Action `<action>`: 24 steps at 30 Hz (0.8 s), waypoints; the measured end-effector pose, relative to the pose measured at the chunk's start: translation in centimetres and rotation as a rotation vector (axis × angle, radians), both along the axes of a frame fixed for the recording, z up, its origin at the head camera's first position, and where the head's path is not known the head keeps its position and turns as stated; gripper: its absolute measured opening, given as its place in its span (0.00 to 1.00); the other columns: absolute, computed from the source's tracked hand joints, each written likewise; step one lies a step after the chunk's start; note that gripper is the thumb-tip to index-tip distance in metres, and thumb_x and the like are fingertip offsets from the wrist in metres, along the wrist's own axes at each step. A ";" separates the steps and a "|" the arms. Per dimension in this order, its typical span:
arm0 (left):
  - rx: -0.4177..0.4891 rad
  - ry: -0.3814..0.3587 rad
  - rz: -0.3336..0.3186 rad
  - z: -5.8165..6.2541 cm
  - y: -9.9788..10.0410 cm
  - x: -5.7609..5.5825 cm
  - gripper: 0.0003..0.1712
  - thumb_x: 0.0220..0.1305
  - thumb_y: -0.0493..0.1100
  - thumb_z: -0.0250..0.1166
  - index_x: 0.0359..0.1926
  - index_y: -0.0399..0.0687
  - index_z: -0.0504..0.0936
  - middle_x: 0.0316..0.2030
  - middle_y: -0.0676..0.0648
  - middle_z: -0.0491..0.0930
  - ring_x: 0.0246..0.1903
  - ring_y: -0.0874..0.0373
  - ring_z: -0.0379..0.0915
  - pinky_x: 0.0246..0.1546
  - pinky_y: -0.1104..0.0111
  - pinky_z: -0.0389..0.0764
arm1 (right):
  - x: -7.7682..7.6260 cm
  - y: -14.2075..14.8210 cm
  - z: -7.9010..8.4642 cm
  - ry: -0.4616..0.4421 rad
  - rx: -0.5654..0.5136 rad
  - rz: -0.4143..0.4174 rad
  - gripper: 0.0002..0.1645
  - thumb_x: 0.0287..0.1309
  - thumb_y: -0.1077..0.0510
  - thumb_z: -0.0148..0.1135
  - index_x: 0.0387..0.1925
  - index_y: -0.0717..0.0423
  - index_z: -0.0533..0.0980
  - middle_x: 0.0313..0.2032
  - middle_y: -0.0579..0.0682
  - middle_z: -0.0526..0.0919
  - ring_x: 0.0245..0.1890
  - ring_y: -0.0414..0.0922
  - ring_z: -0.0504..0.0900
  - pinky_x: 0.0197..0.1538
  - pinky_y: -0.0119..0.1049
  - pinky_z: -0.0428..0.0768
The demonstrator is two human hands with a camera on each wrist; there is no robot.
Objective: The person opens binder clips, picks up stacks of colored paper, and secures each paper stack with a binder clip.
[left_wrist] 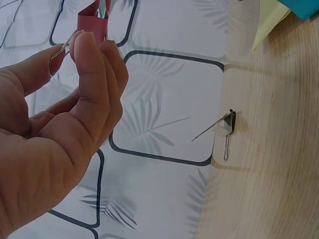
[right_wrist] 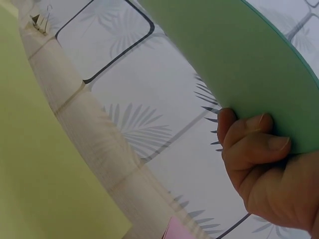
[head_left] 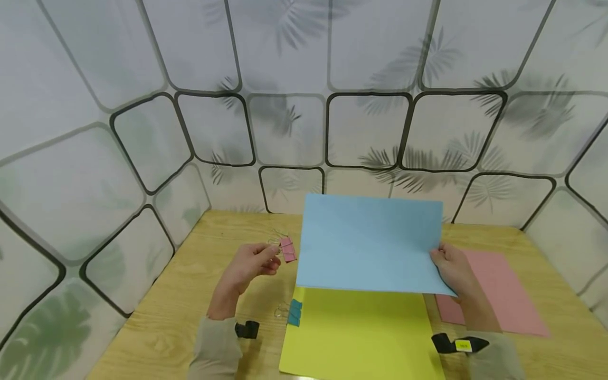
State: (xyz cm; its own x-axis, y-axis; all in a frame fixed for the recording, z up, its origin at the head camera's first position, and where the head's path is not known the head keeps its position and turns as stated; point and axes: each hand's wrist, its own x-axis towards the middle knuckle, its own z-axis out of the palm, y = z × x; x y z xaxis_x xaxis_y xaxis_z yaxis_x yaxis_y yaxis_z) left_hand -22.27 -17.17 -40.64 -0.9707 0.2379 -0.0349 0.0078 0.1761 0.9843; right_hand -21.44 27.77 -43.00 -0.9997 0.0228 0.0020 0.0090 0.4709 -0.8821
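Observation:
My left hand [head_left: 254, 264] pinches a pink binder clip [head_left: 287, 249] by its wire handle, between thumb and fingertip; the left wrist view also shows the pink clip [left_wrist: 92, 26] above the fingers. In the head view, the clip is just left of the light blue paper [head_left: 370, 243]. At that paper's right edge, my right hand [head_left: 453, 269] grips it, holding it raised and slightly bowed. Its underside [right_wrist: 249, 69] looks green in the right wrist view, with curled fingers against it. Below lies yellow paper [head_left: 361, 332], a teal binder clip [head_left: 294, 312] on its left edge.
Pink paper [head_left: 503, 295] lies on the wooden table [head_left: 180, 295] at the right, partly behind my right forearm. Another binder clip [left_wrist: 229, 123], pale with wire handles, stands on the table near the patterned backdrop [head_left: 294, 132].

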 end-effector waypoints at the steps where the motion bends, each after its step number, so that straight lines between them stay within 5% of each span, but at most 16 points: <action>1: 0.002 0.001 -0.004 0.0 0.0 0.0 0.22 0.75 0.43 0.58 0.51 0.22 0.77 0.33 0.43 0.81 0.29 0.61 0.78 0.36 0.70 0.84 | 0.0 0.0 0.0 0.001 0.004 0.002 0.34 0.79 0.54 0.36 0.67 0.83 0.54 0.52 0.77 0.73 0.30 0.39 0.82 0.34 0.34 0.82; 10: 0.033 -0.010 0.012 -0.2 0.1 -0.2 0.21 0.74 0.42 0.58 0.50 0.20 0.78 0.29 0.46 0.81 0.27 0.61 0.78 0.34 0.70 0.84 | -0.1 0.0 -0.2 -0.003 -0.012 0.004 0.31 0.79 0.54 0.38 0.66 0.79 0.57 0.48 0.71 0.76 0.28 0.40 0.82 0.33 0.36 0.82; 24: 0.123 -0.015 -0.069 -0.5 -0.4 -0.3 0.23 0.75 0.41 0.56 0.47 0.16 0.77 0.28 0.49 0.82 0.26 0.65 0.79 0.33 0.71 0.84 | 0.1 -0.1 -0.4 0.015 -0.055 0.059 0.31 0.79 0.54 0.39 0.67 0.78 0.57 0.45 0.68 0.78 0.28 0.43 0.85 0.32 0.39 0.84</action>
